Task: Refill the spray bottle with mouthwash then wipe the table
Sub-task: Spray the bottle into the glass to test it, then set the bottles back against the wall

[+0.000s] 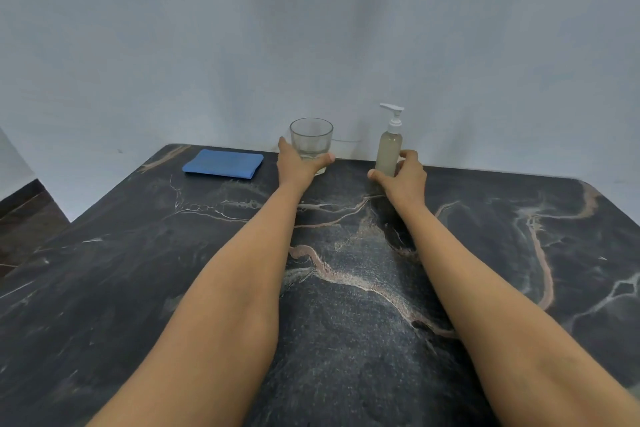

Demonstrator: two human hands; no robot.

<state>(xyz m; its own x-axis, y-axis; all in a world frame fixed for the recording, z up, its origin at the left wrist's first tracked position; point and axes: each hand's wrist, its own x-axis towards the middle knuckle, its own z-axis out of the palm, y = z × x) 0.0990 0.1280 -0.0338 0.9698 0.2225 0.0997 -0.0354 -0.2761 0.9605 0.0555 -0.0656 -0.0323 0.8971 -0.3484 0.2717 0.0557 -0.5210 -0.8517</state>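
Note:
A clear glass tumbler with a little pale liquid at its bottom stands near the far edge of the dark marble table. My left hand cups its base, thumb on the right side and fingers on the left. To the right stands a small clear bottle of cloudy pale liquid with a white pump top. My right hand wraps round the bottle's lower part, thumb to the left and fingers to the right. A folded blue cloth lies at the far left of the table.
A pale blue-grey wall rises right behind the table's far edge. Dark wooden floor shows past the table's left edge. Both forearms stretch across the middle of the tabletop.

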